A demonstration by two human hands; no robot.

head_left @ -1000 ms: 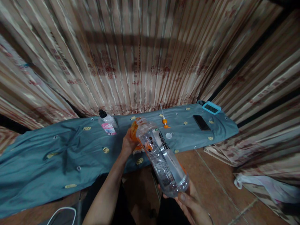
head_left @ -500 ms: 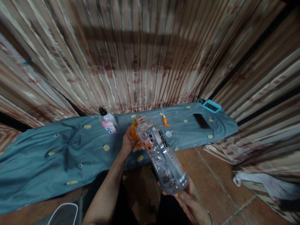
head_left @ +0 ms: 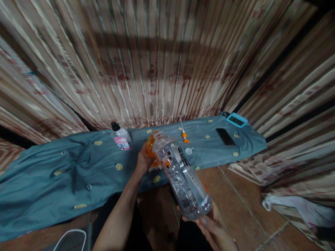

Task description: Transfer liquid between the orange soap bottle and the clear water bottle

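Left hand forward, right hand nearer

Held bottle central, pump bottle left, phone right, both on cloth, curtain behind.

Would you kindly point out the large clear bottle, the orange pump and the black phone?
Large clear bottle [head_left: 181, 176]: head view, its mid-body.
Orange pump [head_left: 184, 135]: head view, its collar.
Black phone [head_left: 225, 137]: head view, its dark face.

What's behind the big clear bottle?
Past the upper end of the clear bottle, part of an orange container shows in the left hand, with blue-green cloth beyond. The container's remainder is covered by bottle and hand.
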